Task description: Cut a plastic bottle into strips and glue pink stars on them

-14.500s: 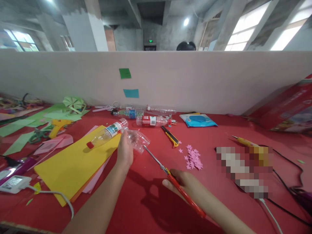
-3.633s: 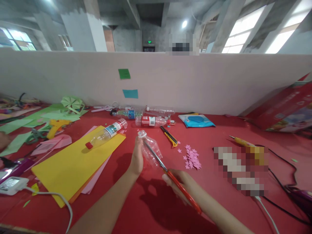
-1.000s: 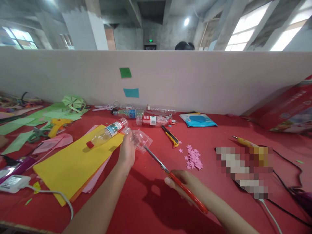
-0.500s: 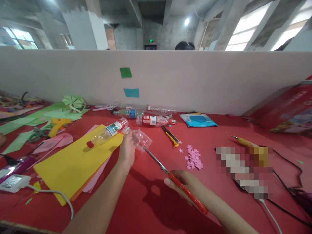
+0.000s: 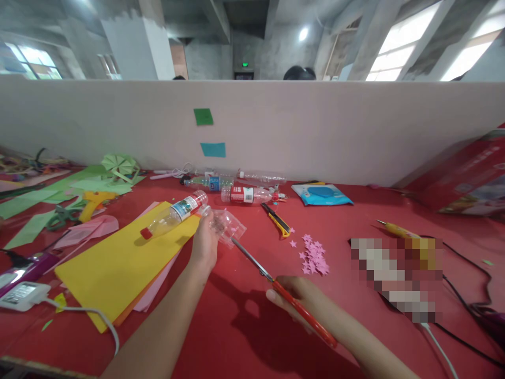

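Observation:
My left hand [image 5: 205, 242] is closed around the neck end of a cut clear plastic bottle piece [image 5: 233, 225], whose open, uneven edge faces right. Part of this piece is hidden behind my fingers. In my right hand [image 5: 298, 292] is a pair of scissors [image 5: 252, 259] with red handles. The blades look closed and point up and left, their tips at or very near the plastic's lower edge; contact is hard to tell. Left of my left hand, a clear bottle [image 5: 173, 215] with a red cap lies on yellow paper [image 5: 126, 268].
Beyond my hands lie several plastic bottles [image 5: 242, 195], a yellow box cutter [image 5: 278, 221] and a blue wipes packet [image 5: 322, 195]. Pink paper stars [image 5: 314, 256] are piled to the right, near a yellow soldering-iron-like tool [image 5: 398, 230] and cables. A yellow glue gun [image 5: 92, 204] lies left.

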A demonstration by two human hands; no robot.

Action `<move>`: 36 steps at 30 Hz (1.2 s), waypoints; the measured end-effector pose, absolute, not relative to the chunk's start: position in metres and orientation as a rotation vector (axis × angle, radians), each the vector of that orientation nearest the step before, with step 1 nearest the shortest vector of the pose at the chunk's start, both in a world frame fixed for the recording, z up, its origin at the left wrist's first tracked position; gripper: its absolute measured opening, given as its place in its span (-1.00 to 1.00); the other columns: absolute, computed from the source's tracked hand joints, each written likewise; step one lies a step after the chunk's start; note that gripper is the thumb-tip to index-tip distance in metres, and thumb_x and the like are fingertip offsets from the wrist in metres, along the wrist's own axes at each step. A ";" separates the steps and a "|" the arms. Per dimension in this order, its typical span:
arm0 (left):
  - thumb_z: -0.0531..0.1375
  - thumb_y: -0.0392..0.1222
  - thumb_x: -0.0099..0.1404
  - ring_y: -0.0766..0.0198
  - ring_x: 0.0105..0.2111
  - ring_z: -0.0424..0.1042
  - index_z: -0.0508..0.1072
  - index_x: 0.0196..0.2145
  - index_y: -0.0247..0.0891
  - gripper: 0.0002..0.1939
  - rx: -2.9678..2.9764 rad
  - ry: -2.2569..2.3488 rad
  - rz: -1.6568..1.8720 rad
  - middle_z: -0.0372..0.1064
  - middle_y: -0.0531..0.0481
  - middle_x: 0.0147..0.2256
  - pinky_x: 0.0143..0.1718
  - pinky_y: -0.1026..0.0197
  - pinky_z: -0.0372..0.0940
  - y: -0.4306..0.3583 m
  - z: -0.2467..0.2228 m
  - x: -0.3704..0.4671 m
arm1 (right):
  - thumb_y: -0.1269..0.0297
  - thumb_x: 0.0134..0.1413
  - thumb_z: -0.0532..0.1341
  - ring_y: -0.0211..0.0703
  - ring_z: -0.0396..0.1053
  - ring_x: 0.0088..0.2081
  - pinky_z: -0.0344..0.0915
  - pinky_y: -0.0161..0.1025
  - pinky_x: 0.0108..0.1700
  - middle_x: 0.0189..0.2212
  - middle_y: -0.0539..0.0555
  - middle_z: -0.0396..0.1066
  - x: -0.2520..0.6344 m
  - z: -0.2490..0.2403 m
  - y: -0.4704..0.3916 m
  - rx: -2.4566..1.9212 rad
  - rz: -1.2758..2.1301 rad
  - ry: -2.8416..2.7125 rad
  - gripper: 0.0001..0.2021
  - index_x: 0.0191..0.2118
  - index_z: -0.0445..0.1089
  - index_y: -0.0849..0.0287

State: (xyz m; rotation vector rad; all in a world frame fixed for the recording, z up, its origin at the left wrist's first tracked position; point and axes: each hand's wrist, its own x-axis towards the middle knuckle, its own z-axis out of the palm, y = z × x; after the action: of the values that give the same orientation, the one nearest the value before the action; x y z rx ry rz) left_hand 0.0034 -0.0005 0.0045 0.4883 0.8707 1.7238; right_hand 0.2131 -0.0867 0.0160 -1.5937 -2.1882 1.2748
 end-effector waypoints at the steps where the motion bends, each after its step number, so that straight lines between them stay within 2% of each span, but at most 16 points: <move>1: 0.18 -0.17 0.08 0.36 -0.45 0.31 0.37 -0.39 -0.27 -0.87 0.491 0.873 1.720 0.34 0.06 -0.45 -0.38 0.28 0.21 -0.001 0.004 0.004 | -0.09 0.11 0.03 -0.40 0.03 -0.64 -0.15 -0.39 -0.60 -0.64 -0.10 0.08 0.213 0.016 -0.086 -1.593 1.278 -2.188 -0.59 -0.52 0.05 0.15; 21: 0.16 -0.18 0.10 0.35 -0.45 0.31 0.39 -0.39 -0.28 -0.88 0.481 0.888 1.719 0.33 0.04 -0.46 -0.39 0.29 0.21 -0.001 0.005 0.005 | -0.05 0.09 0.07 -0.36 0.07 -0.61 -0.08 -0.39 -0.58 -0.64 -0.09 0.12 0.211 0.027 -0.085 -1.592 1.295 -2.195 -0.62 -0.53 0.09 0.16; 29: 0.18 -0.16 0.09 0.36 -0.44 0.32 0.39 -0.37 -0.29 -0.84 0.534 0.893 1.734 0.34 0.04 -0.44 -0.36 0.29 0.21 0.000 0.002 0.004 | -0.01 0.06 0.10 -0.37 0.02 -0.64 -0.10 -0.37 -0.58 -0.70 -0.12 0.01 0.210 0.025 -0.086 -1.661 1.324 -2.100 -0.62 -0.57 0.04 0.15; 36: 0.17 -0.15 0.09 0.36 -0.44 0.32 0.39 -0.37 -0.28 -0.83 0.553 0.904 1.737 0.35 0.04 -0.42 -0.35 0.28 0.21 0.000 0.003 0.003 | 0.01 0.07 0.09 -0.36 0.06 -0.67 -0.11 -0.37 -0.61 -0.71 -0.11 0.02 0.207 0.029 -0.088 -1.688 1.345 -2.082 -0.64 -0.57 0.05 0.14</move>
State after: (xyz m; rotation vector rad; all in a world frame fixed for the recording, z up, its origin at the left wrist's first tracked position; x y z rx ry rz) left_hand 0.0027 -0.0005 0.0030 0.5526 0.9039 1.7374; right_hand 0.2066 -0.0878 0.0293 -1.6884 -2.0820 1.3453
